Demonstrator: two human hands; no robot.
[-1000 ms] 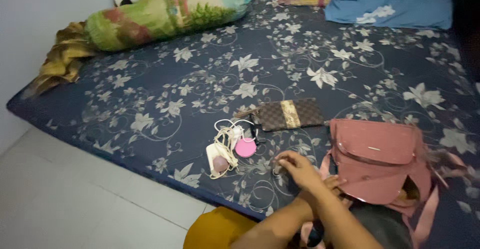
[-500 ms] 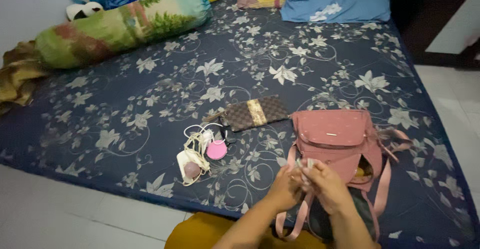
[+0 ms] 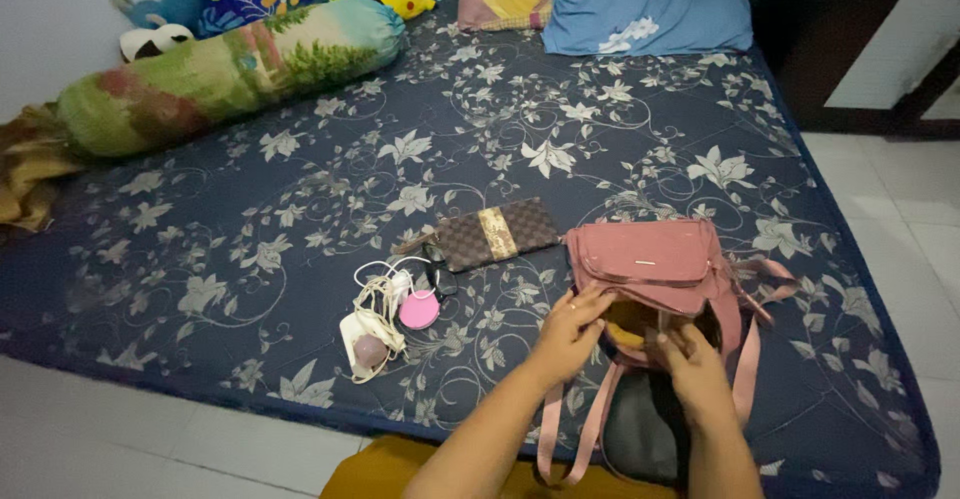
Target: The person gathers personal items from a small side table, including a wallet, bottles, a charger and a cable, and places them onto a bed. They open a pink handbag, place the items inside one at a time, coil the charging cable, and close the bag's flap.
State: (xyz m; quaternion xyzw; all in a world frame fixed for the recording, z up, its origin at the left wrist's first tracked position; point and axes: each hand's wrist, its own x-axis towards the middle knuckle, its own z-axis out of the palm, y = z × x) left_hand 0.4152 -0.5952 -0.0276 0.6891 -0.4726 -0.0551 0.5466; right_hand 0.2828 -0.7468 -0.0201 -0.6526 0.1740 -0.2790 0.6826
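Both hands at the open mouth of a pink backpack on a flowered bed.

Low and right of centre in the frame, the left hand (image 3: 572,331) grips the near rim of the pink backpack (image 3: 655,269), fingers curled over it, while the right hand (image 3: 690,364) pinches the opposite edge, holding the opening apart. Left of the bag lie a round pink compact (image 3: 419,309) and tangled white cables (image 3: 375,304); just beyond them, a brown checked wallet (image 3: 497,233). Across the dark blue bedsheet (image 3: 300,189), a green bolster (image 3: 230,74) lies at upper left and a blue pillow (image 3: 645,4) at the top.
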